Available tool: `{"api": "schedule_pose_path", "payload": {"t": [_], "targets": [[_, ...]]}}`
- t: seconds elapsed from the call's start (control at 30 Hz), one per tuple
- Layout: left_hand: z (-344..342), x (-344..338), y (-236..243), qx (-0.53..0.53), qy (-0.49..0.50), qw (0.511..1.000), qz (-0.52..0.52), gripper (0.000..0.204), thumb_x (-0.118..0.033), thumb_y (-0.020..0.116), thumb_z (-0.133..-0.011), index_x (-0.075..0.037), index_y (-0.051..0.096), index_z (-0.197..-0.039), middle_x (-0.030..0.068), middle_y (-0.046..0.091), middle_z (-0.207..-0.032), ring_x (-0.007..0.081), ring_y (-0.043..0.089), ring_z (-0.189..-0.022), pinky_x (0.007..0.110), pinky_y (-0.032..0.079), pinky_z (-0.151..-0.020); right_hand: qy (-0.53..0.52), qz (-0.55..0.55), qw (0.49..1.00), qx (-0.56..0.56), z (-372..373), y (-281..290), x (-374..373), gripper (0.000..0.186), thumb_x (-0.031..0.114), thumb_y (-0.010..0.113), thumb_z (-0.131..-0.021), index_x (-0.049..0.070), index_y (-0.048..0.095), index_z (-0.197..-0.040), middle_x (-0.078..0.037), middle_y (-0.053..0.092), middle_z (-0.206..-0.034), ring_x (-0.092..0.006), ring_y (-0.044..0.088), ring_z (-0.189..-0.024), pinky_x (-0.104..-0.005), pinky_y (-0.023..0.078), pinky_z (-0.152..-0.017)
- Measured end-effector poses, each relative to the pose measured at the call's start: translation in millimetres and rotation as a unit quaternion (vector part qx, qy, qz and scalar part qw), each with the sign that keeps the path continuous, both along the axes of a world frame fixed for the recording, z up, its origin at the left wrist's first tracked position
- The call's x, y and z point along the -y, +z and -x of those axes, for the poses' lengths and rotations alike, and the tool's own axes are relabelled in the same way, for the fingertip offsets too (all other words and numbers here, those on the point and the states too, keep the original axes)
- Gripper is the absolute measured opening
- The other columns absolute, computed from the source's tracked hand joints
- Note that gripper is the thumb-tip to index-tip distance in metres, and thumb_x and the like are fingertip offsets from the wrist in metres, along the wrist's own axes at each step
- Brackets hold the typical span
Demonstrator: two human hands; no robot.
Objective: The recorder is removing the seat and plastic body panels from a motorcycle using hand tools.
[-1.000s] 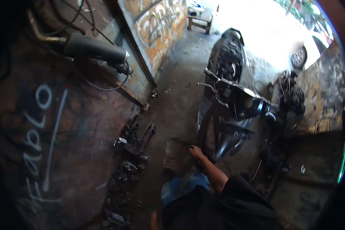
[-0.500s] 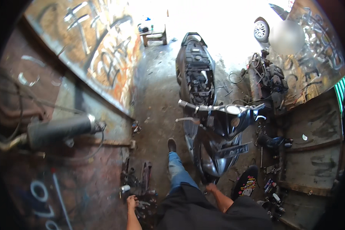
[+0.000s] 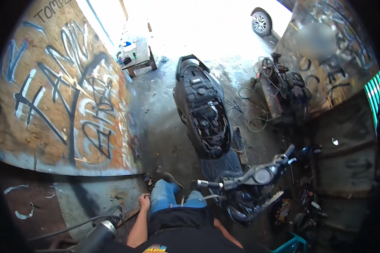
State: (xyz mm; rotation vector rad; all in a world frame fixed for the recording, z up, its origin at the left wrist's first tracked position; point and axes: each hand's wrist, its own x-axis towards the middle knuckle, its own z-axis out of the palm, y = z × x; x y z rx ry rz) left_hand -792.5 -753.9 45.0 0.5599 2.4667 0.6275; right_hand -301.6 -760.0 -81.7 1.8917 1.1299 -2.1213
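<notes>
My left hand [image 3: 144,201] hangs beside my left thigh, fingers curled in, with no object showing in it. My right forearm [image 3: 229,234] shows at the lower right of my dark shirt; the fingers of that hand are hidden. Close to my right side stands a dark scooter [image 3: 198,90], its seat off and its inner frame bare. The scooter's handlebar [image 3: 264,176] reaches toward my legs, one grip [image 3: 210,184] just ahead of my knees. Neither hand is seen touching the scooter.
A painted wooden panel [image 3: 59,92] lines the left side, and a silencer [image 3: 95,238] lies at lower left. An engine [image 3: 293,84] and loose hoses stand to the right. A small table [image 3: 137,57] and a car wheel [image 3: 261,23] are farther off. A loose patterned seat [image 3: 283,211] lies lower right.
My view has shifted and turned, and the scooter's front now lies nearer my right side. My right hand has come away from the scooter's front end. My left hand is beside my thigh, away from the metal parts.
</notes>
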Motion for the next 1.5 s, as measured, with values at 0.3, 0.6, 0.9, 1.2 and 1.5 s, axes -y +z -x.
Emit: {"api": "schedule_pose_path", "payload": {"t": [0.3,0.6,0.9,1.2,1.5], "targets": [[208.0,-209.5,-40.8,0.078,-0.063,0.995,0.02,0.022,-0.018,0.061,-0.086,-0.006,0.077,-0.096,0.0192,0.073,-0.09,0.03,0.07,-0.087,0.038,0.055,-0.081,-0.212,0.062,0.975,-0.002,196.2,-7.2,-163.0,0.032,0.021,0.062,-0.091,-0.002,0.069,-0.113,-0.021,0.07,-0.108,-0.0306,0.069,-0.093,-0.037,0.054,-0.083],[492.0,-368.3,-118.8,0.039,-0.102,0.992,0.07,0.032,-0.031,0.057,-0.089,-0.009,0.075,-0.103,0.0205,0.071,-0.107,0.0365,0.066,-0.106,0.045,0.05,-0.094,-0.187,-0.031,0.982,0.017,430.8,63.7,-329.4,0.028,0.018,0.06,-0.091,-0.001,0.07,-0.108,-0.02,0.071,-0.105,-0.03,0.07,-0.089,-0.0376,0.055,-0.079],[600.9,-616.6,-50.4,0.269,-0.007,0.961,-0.065,0.028,-0.029,0.051,-0.099,-0.013,0.068,-0.114,0.0064,0.067,-0.098,0.0181,0.066,-0.081,0.034,0.058,-0.06,-0.242,-0.145,0.958,0.041,578.5,-2.1,-542.2,0.025,0.016,0.058,-0.091,-0.001,0.071,-0.104,-0.02,0.071,-0.102,-0.0295,0.071,-0.086,-0.0381,0.055,-0.075],[718.0,-832.2,-76.1,0.203,-0.034,0.977,0.048,0.029,-0.029,0.052,-0.098,-0.011,0.069,-0.114,0.0065,0.068,-0.097,0.0202,0.066,-0.078,0.039,0.057,-0.061,0.099,-0.227,0.945,0.214,671.8,47.8,-728.3,0.025,0.012,0.052,-0.094,-0.001,0.07,-0.105,-0.02,0.07,-0.094,-0.0287,0.071,-0.085,-0.0382,0.056,-0.073],[829.6,-1069.5,-108.1,-0.137,-0.181,0.97,-0.085,0.062,-0.007,0.068,-0.083,-0.015,0.047,-0.141,0.0241,0.023,-0.157,0.0451,0.035,-0.14,0.049,0.04,-0.11,-0.387,-0.052,0.915,0.104,689.3,31.9,-717.9,0.025,0.024,0.062,-0.095,0.009,0.071,-0.111,-0.011,0.071,-0.088,-0.0192,0.064,-0.064,-0.0333,0.05,-0.054]]}}
